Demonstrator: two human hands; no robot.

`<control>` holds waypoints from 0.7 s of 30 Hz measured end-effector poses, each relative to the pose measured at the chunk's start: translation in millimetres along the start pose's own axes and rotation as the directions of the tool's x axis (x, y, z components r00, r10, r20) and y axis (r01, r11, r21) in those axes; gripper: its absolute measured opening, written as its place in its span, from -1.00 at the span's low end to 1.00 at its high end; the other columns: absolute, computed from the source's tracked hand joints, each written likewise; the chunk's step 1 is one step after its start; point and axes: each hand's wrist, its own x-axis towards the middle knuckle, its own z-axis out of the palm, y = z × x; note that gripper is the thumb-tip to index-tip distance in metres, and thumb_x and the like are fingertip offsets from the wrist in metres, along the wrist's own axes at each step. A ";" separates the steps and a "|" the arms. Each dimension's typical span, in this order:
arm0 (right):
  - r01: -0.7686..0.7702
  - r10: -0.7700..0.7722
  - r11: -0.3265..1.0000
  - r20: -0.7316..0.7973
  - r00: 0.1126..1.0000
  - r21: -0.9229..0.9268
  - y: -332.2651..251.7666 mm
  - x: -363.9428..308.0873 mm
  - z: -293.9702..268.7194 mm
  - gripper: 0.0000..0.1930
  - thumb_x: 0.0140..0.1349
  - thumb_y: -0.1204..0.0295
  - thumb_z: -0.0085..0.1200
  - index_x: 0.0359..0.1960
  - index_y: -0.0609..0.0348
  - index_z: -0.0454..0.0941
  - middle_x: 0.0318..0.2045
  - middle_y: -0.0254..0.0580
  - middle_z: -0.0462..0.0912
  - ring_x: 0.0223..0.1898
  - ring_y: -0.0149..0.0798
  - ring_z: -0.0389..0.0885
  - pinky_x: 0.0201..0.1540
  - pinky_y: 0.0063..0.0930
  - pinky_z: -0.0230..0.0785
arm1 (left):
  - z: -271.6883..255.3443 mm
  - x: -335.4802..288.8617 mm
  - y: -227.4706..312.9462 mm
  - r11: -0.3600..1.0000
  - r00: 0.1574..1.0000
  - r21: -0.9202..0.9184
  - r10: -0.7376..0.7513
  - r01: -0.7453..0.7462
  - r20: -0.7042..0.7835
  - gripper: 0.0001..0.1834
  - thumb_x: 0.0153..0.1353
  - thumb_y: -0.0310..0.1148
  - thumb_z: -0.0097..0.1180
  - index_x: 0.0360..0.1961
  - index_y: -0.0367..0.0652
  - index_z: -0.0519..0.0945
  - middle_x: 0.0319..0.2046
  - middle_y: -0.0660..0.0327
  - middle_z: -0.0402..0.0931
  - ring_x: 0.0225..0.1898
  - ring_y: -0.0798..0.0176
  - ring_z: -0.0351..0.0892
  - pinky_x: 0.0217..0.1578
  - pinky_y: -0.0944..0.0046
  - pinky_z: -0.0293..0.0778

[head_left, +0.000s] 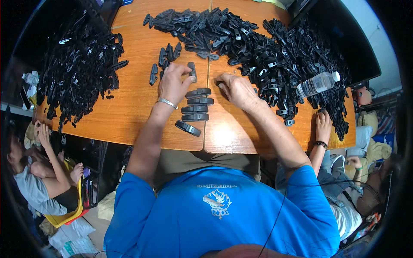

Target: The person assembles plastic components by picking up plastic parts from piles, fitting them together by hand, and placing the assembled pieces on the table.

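Note:
My left hand (173,82), with a silver bracelet at the wrist, pinches a dark plastic clip piece (192,72) between thumb and forefinger. Its long side points away from me. Across the table seam, my right hand (239,91) is closed at thumb and fingertips; something small and dark shows there, too hidden to name. Between my forearms several black clips lie in a column, among them a top clip (198,93) and a tilted bottom clip (188,128). Beyond my left hand lie a few loose clip pieces (154,74).
A large heap of black plastic parts (258,56) spreads over the far and right side of the wooden table (234,135). Another dark heap (86,73) covers the left. A clear bottle (318,84) lies on the right heap. Co-workers sit left and right; one's hand (323,124) rests at the right edge.

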 end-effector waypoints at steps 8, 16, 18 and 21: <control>0.121 -0.109 0.963 0.060 0.992 -0.241 2.2 -0.4 -3.0 -0.67 0.30 0.46 0.36 0.07 0.24 0.66 -0.10 0.06 0.70 -0.13 0.19 0.77 -0.02 -0.01 0.64 | 2.4 -0.8 26.3 0.990 0.998 0.131 -0.049 0.052 -0.030 -0.65 0.21 -0.12 0.55 -0.17 -0.14 0.78 -0.14 0.18 0.69 -0.02 0.01 0.62 0.01 0.02 0.59; 0.099 -0.093 0.959 0.035 0.995 -0.267 2.3 -12.0 0.0 -0.61 0.26 0.45 0.40 0.13 0.20 0.71 -0.10 -0.01 0.68 -0.15 0.15 0.78 -0.04 -0.03 0.66 | 6.5 -4.3 21.0 0.989 0.999 0.138 -0.041 0.046 -0.035 -0.77 0.22 -0.26 0.49 -0.19 -0.11 0.74 -0.10 0.16 0.63 0.06 -0.04 0.58 0.00 -0.03 0.60; 0.071 -0.082 0.974 -0.044 0.996 -0.215 0.1 -15.6 2.1 -0.65 0.23 0.48 0.38 0.07 0.20 0.71 -0.09 0.04 0.68 -0.14 0.18 0.78 -0.06 -0.02 0.66 | 4.2 -6.9 19.8 0.992 0.999 0.123 -0.006 0.012 -0.045 -0.80 0.23 -0.30 0.47 -0.19 -0.11 0.74 -0.10 0.15 0.63 0.05 -0.04 0.58 0.00 -0.03 0.60; 0.001 -0.021 0.989 -0.131 0.991 -0.151 -1.2 -20.5 10.9 -0.61 0.23 0.51 0.40 0.11 0.18 0.73 -0.06 0.00 0.69 -0.12 0.16 0.79 -0.05 -0.02 0.66 | 2.2 -9.0 16.1 0.994 0.999 0.105 0.014 -0.009 -0.044 -0.83 0.26 -0.34 0.45 -0.18 -0.12 0.74 -0.12 0.14 0.63 0.05 -0.05 0.58 0.01 -0.03 0.59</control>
